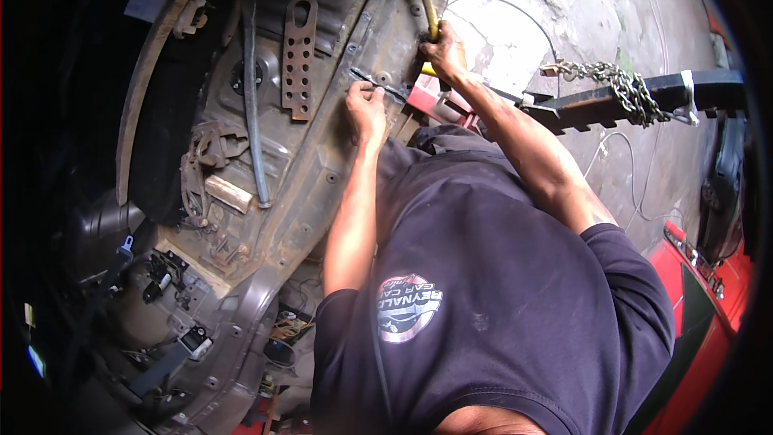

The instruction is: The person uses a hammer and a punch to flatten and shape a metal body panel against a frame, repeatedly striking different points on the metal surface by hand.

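Observation:
My right hand (pixel 448 53) is closed around the yellow handle of a hammer (pixel 431 10). Its metal head is raised at the far side, over the edge of the worn car-body panel (pixel 322 181). To its left, my left hand (pixel 366 111) rests at the panel's edge with the fingers pinched on a thin dark bar (pixel 390 90). The bar lies across the panel's seam; whether its end is flat or pointed is too small to tell. A red metal piece (pixel 433 100) sits just right of the left hand, partly hidden by my clothing.
On the panel lie a rusty plate with holes (pixel 299 64), a long grey bar (pixel 254 113), a pale block (pixel 229 193) and a rusty clamp-like part (pixel 217 145). A dark beam (pixel 588 105) wrapped with a chain (pixel 632 93) stands at right. Red bodywork (pixel 684 338) is at lower right.

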Tool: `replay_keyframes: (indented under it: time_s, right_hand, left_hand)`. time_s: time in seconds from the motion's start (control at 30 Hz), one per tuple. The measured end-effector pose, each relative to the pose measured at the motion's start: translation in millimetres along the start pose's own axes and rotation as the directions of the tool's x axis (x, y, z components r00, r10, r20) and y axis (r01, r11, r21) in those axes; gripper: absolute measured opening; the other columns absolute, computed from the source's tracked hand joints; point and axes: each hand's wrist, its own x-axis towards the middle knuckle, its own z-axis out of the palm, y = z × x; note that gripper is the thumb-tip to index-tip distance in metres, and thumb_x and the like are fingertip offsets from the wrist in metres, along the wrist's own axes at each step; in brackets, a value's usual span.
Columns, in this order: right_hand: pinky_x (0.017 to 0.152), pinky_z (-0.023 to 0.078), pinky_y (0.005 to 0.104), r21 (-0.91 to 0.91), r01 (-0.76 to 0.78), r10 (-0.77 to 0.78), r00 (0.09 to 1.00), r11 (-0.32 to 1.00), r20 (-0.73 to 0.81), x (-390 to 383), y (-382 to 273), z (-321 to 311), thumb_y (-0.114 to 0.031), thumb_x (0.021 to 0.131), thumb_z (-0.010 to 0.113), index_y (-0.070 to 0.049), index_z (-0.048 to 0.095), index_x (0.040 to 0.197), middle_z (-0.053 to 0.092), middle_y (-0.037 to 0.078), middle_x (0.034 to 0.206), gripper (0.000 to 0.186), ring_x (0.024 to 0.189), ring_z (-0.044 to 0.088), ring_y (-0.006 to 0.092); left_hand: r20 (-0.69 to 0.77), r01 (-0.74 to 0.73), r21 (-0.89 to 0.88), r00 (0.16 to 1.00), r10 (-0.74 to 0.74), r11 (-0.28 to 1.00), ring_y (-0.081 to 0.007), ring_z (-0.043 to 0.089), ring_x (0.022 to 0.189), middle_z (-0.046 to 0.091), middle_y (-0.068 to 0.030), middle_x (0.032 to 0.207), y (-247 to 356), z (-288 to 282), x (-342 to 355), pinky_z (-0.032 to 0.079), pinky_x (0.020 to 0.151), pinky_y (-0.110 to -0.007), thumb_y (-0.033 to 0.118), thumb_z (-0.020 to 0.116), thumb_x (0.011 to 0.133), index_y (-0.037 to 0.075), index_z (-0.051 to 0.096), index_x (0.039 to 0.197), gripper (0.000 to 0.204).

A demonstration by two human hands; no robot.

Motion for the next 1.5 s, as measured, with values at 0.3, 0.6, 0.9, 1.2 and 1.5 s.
replay_keyframes:
  time_s: [0.3,0.6,0.9,1.2,1.5]
  right_hand:
    - [0.075,0.047,0.0548,-0.23,0.282,-0.258,0.957,0.931,0.131,8.7,7.0,-4.6,-0.01,0.08,0.073,-0.004,0.047,0.107,0.064,0.027,0.089,0.039,0.088,0.063,0.048]
    - [0.07,0.047,0.0544,-0.331,0.399,-0.343,0.914,0.855,0.218,7.8,1.3,-5.3,-0.007,0.082,0.07,-0.005,0.045,0.103,0.064,0.025,0.08,0.033,0.082,0.063,0.0487]
    - [0.067,0.048,0.0529,-0.203,0.402,-0.386,0.915,0.893,0.115,-0.9,17.5,3.5,-0.004,0.084,0.061,-0.007,0.049,0.108,0.063,0.024,0.079,0.026,0.076,0.063,0.047]
    - [0.071,0.051,0.0471,0.004,0.511,-0.477,0.799,0.859,0.366,-61.0,-34.5,-15.5,-0.031,0.095,0.062,-0.001,0.063,0.099,0.064,0.017,0.086,0.03,0.084,0.066,0.0333]
    - [0.079,0.054,0.0445,-0.205,0.161,-0.183,0.979,0.965,-0.094,67.4,10.8,-36.6,-0.029,0.089,0.071,0.003,0.048,0.138,0.071,0.024,0.093,0.064,0.086,0.07,0.0369]
  left_hand:
    - [-0.019,-0.178,0.154,0.983,0.183,0.972,-0.0301,0.068,0.074,0.07,-0.0158,0.08,6.1,0.8,0.6,0.05,0.07,-0.042,0.01,0.076,0.084,0.0,0.058,0.101,0.027]
    - [-0.041,-0.212,0.218,0.973,0.226,0.953,-0.0252,0.066,0.071,0.068,-0.0139,0.076,2.4,-1.4,5.7,0.051,0.07,-0.039,0.009,0.08,0.081,-0.003,0.055,0.102,0.034]
    - [-0.089,-0.424,0.363,0.87,0.484,0.829,-0.0325,0.068,0.079,0.069,-0.0193,0.097,18.7,-15.2,-1.9,0.052,0.073,-0.042,0.011,0.072,0.088,-0.003,0.061,0.1,0.021]
    - [0.225,-0.121,-0.441,0.944,0.24,0.889,-0.0119,0.06,0.08,0.063,-0.0056,0.1,51.0,3.6,17.1,0.05,0.074,-0.026,0.029,0.063,0.101,0.005,0.06,0.114,0.027]
    - [0.013,-0.06,-0.505,0.997,0.077,0.861,-0.0162,0.057,0.055,0.057,-0.0061,0.078,46.6,-51.6,23.6,0.048,0.046,-0.031,0.005,0.059,0.093,0.003,0.053,0.098,0.009]
